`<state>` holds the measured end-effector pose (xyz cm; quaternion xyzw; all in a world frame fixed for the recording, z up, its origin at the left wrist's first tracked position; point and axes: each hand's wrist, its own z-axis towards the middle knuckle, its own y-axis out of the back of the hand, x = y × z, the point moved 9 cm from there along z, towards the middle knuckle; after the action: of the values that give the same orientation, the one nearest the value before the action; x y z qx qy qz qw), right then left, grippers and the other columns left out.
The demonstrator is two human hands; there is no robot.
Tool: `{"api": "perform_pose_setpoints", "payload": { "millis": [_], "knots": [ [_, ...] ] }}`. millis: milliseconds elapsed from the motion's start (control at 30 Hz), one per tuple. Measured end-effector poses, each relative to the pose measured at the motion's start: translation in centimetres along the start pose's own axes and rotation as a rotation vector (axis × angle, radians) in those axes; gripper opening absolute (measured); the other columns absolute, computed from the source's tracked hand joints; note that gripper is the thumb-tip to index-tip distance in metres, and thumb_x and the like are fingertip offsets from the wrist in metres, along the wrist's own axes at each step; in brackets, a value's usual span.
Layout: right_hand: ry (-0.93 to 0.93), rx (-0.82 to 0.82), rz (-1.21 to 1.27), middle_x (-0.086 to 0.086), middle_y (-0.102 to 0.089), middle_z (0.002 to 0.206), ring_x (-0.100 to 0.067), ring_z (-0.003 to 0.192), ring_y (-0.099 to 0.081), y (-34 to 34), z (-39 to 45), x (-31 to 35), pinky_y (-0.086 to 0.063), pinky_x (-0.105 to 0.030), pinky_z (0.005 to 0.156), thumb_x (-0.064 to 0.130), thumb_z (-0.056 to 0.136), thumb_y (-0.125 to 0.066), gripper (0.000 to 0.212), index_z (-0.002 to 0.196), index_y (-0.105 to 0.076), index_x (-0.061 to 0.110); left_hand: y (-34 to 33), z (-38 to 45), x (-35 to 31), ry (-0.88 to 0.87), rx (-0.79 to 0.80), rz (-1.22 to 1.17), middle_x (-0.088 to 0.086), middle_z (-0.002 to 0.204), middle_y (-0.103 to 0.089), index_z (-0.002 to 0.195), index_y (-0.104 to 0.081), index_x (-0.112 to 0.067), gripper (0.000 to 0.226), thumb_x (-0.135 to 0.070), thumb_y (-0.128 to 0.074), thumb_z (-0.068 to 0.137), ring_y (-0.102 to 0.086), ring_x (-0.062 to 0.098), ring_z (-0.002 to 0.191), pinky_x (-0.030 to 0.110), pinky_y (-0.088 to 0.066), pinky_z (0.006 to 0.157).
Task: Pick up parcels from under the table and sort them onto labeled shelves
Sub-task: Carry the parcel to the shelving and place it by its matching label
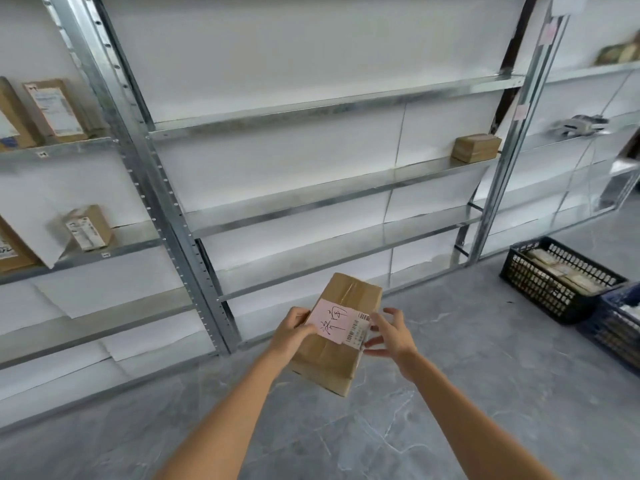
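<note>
A: Head view – step?
B: Parcel in hand, mid-air before the shelves. Left hand fingers clasp its left edge; right hand fingers spread, beside it, prob. not gripping
A: Next?
B: Read pink label, find matching shelf, place it

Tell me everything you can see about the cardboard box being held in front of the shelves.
The box is a brown cardboard parcel, oblong, sealed with clear tape along its top seam. A pink note with handwritten characters is stuck on top, partly over a white barcode label. It is held tilted above the grey floor, long side pointing toward the metal shelves. The left hand grips its left edge, thumb on the note; the right hand is beside its right edge with fingers spread, contact unclear.
</note>
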<state>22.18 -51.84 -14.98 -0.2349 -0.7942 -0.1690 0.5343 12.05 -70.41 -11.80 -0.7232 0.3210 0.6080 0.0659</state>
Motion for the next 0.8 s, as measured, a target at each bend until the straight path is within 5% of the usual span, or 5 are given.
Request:
{"api": "perform_pose_setpoints", "payload": {
  "millis": [200,333,500,667,800],
  "knots": [
    [-0.018,-0.066,0.043,-0.021,-0.070,0.087,-0.030,0.068,-0.071,3.9,8.8,2.8,-0.061,-0.039,0.060,0.037,0.089,-0.055,0.065,0.143,-0.020,0.039,-2.5,10.7,-2.8,-0.023,0.100,-0.058,0.001,0.094,-0.071,0.099,-0.066,-0.021,0.026,-0.019,-0.056,0.076,-0.065,0.019,0.091,0.028,-0.046,0.075],
    [-0.017,-0.130,0.085,-0.023,-0.070,0.093,-0.034,0.075,-0.072,7.0,14.1,5.1,-0.061,-0.046,0.068,0.037,0.087,-0.059,0.046,0.129,-0.046,0.024,-5.3,18.1,-5.7,-0.038,0.214,-0.040,0.005,0.097,-0.072,0.109,-0.068,-0.020,0.031,-0.013,-0.052,0.083,-0.067,0.016,0.087,0.024,-0.045,0.067],
    [-0.042,-0.248,0.154,-0.026,-0.070,0.079,-0.036,0.067,-0.071,12.1,19.5,7.1,-0.060,-0.040,0.058,0.033,0.091,-0.056,0.033,0.116,-0.047,0.014,-9.9,25.4,-11.2,-0.130,0.428,0.034,0.005,0.098,-0.072,0.117,-0.065,-0.023,0.037,-0.009,-0.048,0.087,-0.069,0.008,0.078,0.013,-0.048,0.060],
    [-0.093,-0.377,0.231,-0.024,-0.068,0.065,-0.034,0.055,-0.069,17.4,22.1,7.2,-0.058,-0.037,0.047,0.025,0.098,-0.046,0.024,0.112,-0.044,0.006,-14.3,30.7,-14.9,-0.135,0.546,0.025,0.011,0.108,-0.069,0.113,-0.066,-0.021,0.034,-0.025,-0.054,0.082,-0.063,0.020,0.097,0.028,-0.044,0.079],
    [-0.138,-0.439,0.292,-0.026,-0.067,0.065,-0.034,0.054,-0.069,21.6,23.5,6.9,-0.057,-0.035,0.043,0.020,0.100,-0.038,0.027,0.116,-0.044,0.000,-18.7,33.5,-16.9,-0.092,0.663,-0.029,0.015,0.106,-0.068,0.107,-0.064,-0.016,0.032,-0.027,-0.062,0.076,-0.062,0.024,0.094,0.030,-0.044,0.071]
  ]
}}
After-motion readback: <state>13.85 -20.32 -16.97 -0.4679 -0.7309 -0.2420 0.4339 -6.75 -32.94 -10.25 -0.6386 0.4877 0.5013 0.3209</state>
